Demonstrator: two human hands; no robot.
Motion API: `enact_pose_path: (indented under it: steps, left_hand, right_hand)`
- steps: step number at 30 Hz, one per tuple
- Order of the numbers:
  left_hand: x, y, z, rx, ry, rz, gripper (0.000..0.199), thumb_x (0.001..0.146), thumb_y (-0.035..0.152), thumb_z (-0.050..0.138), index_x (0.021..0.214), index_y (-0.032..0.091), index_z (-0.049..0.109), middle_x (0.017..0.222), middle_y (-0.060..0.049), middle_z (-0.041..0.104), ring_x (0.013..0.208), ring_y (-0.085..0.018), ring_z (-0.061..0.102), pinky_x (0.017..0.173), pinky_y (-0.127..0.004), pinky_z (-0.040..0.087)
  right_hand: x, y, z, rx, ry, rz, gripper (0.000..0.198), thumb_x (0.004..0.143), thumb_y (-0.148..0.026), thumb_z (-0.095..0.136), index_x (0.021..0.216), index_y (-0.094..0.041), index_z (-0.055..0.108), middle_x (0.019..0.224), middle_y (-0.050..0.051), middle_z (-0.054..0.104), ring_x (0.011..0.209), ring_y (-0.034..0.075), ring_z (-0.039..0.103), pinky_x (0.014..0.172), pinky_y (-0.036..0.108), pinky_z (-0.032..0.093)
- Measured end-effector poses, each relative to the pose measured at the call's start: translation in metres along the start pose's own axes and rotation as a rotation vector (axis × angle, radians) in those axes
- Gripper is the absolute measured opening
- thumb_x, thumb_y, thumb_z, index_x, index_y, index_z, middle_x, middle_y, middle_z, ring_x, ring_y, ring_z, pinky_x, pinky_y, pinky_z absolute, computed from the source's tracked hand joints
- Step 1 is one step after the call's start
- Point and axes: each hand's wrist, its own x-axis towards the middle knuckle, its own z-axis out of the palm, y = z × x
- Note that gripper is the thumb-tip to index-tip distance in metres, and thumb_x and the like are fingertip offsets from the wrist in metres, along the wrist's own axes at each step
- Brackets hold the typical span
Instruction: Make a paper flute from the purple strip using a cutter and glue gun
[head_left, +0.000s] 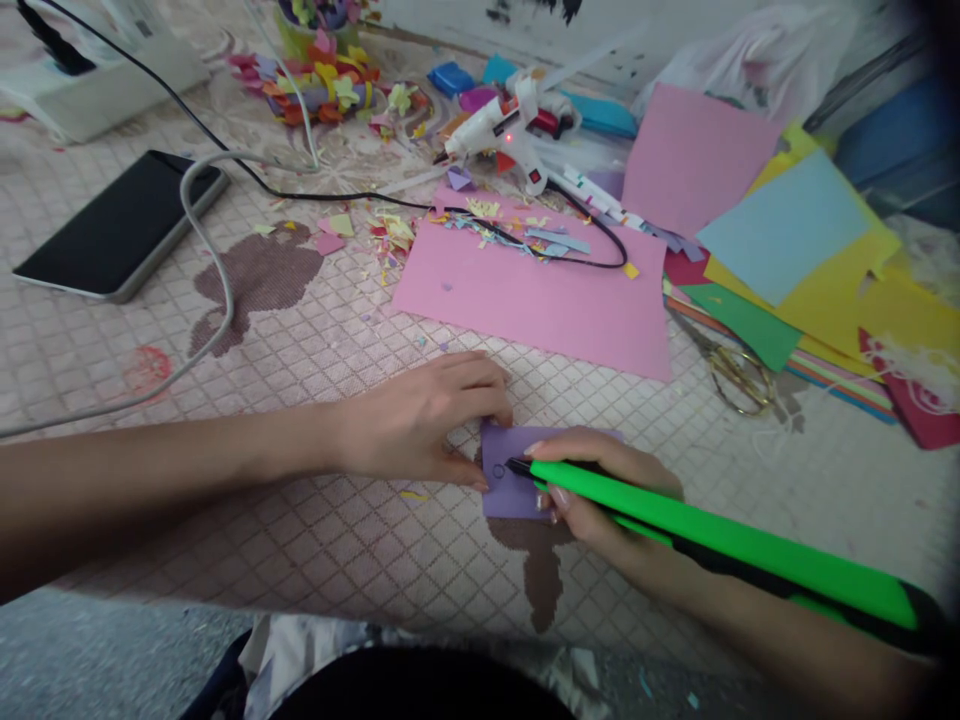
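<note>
A small piece of purple paper (510, 500) lies flat on the patterned tablecloth, with a little circle drawn near its left end. My left hand (431, 415) steadies it: the thumb presses by the lower left edge and the bent fingers rest at the upper left corner. My right hand (607, 490) is closed around a green and black pen (720, 530). The pen's dark tip sits just right of the circle. Part of the paper's right side is hidden under my right hand.
Beyond the hands lies a pink sheet (540, 310) with paper scraps and a black cord. A glue gun (499, 135) with a lit red light stands behind it. Gold-handled scissors (739, 380) and coloured paper (787, 230) lie right; a phone (120, 225) and grey cable (225, 290) lie left.
</note>
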Motion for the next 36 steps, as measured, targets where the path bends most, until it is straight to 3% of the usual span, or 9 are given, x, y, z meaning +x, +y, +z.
enact_pose_path:
  steps: [22,30,36]
  left_hand:
    - [-0.0004,-0.0007,0.0010,-0.010,0.011,0.006,0.036,0.076,0.038,0.068,0.099,0.014,0.057,0.104,-0.013,0.056,0.105,-0.026,0.048,0.092,-0.040,0.042]
    - [0.0003,-0.0002,0.0004,-0.004,0.001,-0.006,0.036,0.076,0.038,0.068,0.100,0.014,0.057,0.103,-0.012,0.056,0.105,-0.026,0.048,0.092,-0.041,0.042]
    - [-0.0009,0.0037,0.0038,0.018,0.022,-0.048,0.036,0.075,0.038,0.068,0.099,0.014,0.056,0.105,-0.012,0.055,0.105,-0.025,0.049,0.091,-0.041,0.043]
  right_hand:
    - [0.0049,-0.0010,0.0008,-0.050,-0.072,-0.078,0.030,0.076,-0.007,0.055,0.099,-0.027,0.061,0.091,0.001,0.069,0.081,0.016,0.065,0.070,0.030,0.054]
    - [0.0042,0.0010,-0.0028,0.106,-0.011,0.062,0.023,0.078,-0.010,0.054,0.095,-0.022,0.063,0.078,-0.001,0.068,0.060,0.010,0.063,0.054,0.021,0.051]
    - [0.0036,0.0052,-0.0038,0.156,-0.026,0.113,0.023,0.080,-0.012,0.056,0.097,-0.024,0.064,0.074,-0.003,0.066,0.059,0.009,0.063,0.054,0.020,0.051]
